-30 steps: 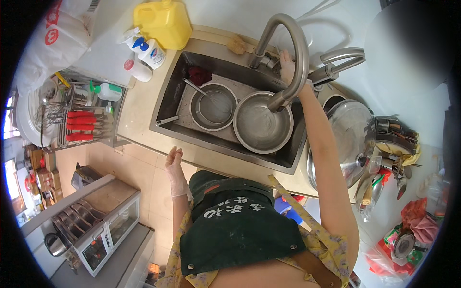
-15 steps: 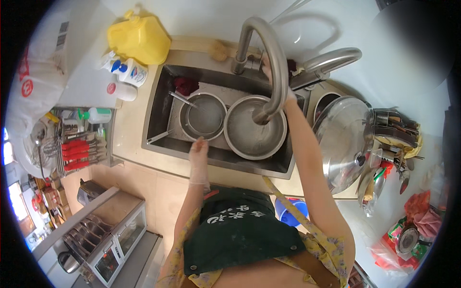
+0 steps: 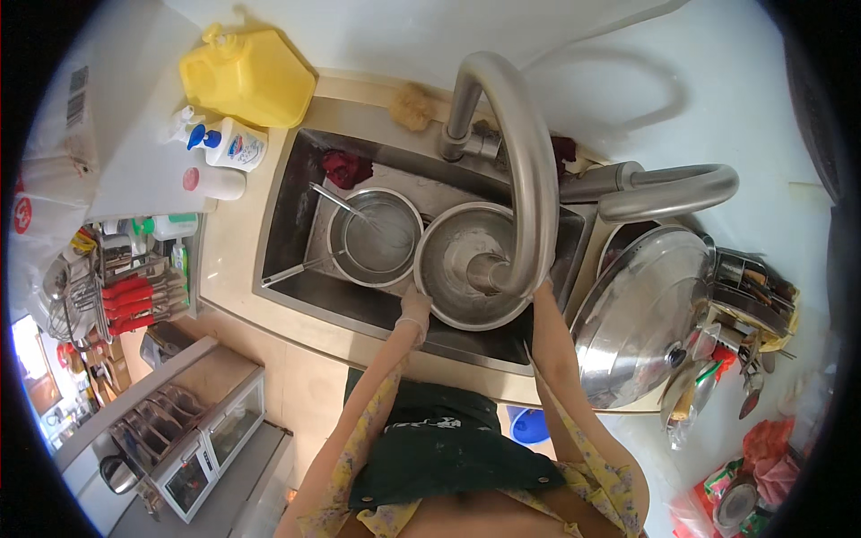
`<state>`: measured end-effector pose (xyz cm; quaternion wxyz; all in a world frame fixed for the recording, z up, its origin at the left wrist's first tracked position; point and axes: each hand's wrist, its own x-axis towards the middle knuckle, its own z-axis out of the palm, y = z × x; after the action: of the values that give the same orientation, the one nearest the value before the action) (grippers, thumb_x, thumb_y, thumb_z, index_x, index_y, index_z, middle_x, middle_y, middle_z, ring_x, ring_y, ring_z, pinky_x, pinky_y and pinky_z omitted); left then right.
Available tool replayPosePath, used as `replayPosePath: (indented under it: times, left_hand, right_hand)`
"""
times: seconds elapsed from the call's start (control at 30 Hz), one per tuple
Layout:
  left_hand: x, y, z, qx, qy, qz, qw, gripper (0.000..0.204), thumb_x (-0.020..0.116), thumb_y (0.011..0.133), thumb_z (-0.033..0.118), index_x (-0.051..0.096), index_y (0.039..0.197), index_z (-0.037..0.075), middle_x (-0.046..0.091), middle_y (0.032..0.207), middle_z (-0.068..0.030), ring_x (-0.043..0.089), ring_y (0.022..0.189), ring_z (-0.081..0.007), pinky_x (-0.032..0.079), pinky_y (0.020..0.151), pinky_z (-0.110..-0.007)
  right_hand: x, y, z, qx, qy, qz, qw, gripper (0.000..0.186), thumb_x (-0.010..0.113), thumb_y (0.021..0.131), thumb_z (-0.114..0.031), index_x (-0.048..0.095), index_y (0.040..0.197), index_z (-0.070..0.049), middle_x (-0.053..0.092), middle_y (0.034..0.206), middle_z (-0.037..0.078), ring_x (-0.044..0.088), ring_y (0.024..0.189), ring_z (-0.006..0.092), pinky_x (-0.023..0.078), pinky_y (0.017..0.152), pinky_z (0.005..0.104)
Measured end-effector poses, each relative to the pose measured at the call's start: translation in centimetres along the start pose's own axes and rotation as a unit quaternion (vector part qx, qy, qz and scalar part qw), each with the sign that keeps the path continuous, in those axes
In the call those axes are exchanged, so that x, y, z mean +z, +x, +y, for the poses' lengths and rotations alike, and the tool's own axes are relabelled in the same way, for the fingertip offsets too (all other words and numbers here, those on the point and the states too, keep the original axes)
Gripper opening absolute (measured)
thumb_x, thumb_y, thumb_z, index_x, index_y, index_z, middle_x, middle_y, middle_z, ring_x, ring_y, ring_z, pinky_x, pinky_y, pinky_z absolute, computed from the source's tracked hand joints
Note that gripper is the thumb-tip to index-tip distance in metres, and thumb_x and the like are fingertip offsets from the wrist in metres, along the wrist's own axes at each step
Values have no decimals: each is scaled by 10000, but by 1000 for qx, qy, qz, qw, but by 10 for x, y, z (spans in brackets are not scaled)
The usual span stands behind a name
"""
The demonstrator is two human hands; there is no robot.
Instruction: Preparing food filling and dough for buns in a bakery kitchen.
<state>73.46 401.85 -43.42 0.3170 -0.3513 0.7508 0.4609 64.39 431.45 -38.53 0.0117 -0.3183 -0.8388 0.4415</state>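
A round metal bowl point(image 3: 444, 264) with some liquid sits in the right part of the sink point(image 3: 296, 166), under the curved spout of a tall steel faucet point(image 3: 529, 170). My left hand point(image 3: 414, 309), in a clear glove, grips its near left rim. My right hand point(image 3: 543, 291) is at its right rim, partly hidden behind the spout, and its fingers barely show. Left of it stands a second metal bowl point(image 3: 375, 281). A whisk point(image 3: 339, 201) leans inside that one, and another long thin handle point(image 3: 300, 270) sticks out toward the sink's near left side.
A dark red cloth point(image 3: 345, 168) lies at the sink's back left corner. A yellow jug point(image 3: 251, 76) and pump bottle point(image 3: 238, 145) stand on the left counter. A second spout point(image 3: 673, 193) juts rightward above a large metal lid point(image 3: 641, 314). Behind the sink lies a tan scrubber point(image 3: 413, 108).
My right hand has come down from the faucet's base to the bowl's right side. My left hand has moved right onto the bowl's rim. The view has shifted slightly.
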Motion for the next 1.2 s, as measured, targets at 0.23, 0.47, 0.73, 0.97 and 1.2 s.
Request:
replayPosePath:
  times: [0.23,0.47,0.73,0.97,1.2]
  left_hand:
    - [-7,-41,31,75,12,31,997,413,671,703,67,558,1099,51,642,974,-214,620,941,-350,493,814,-393]
    - [-62,-106,47,100,-31,-6,995,332,669,687,-19,576,1002,29,668,847,-113,658,735,-162,542,610,-292]
    - [-176,-188,16,147,-97,9,984,323,660,708,-6,558,1013,16,630,832,-55,616,676,-145,536,578,-266]
    - [-323,-292,-57,189,-218,10,957,345,595,717,-47,542,1056,-13,608,852,-79,615,670,-154,531,570,-262]
    - [-502,-372,-217,244,-275,46,929,305,593,728,-29,573,1031,1,613,764,-58,605,636,-140,497,517,-259]
  right_hand:
    - [-4,18,67,85,265,-21,960,258,673,788,-122,648,964,65,613,956,117,573,882,202,411,811,264]
    - [-62,-39,-9,-41,188,-22,981,240,663,791,-102,661,968,60,641,877,97,573,817,181,423,782,270]
    - [-78,-154,-98,-59,193,-84,976,251,639,801,-130,670,991,32,681,912,115,600,829,164,443,777,274]
    - [-43,-299,-171,-56,237,-162,956,267,632,811,-130,662,1009,46,671,898,31,574,786,97,447,738,235]
    - [32,-511,-269,-88,262,-285,918,256,609,833,-129,656,1006,52,659,892,45,575,787,112,446,714,237]
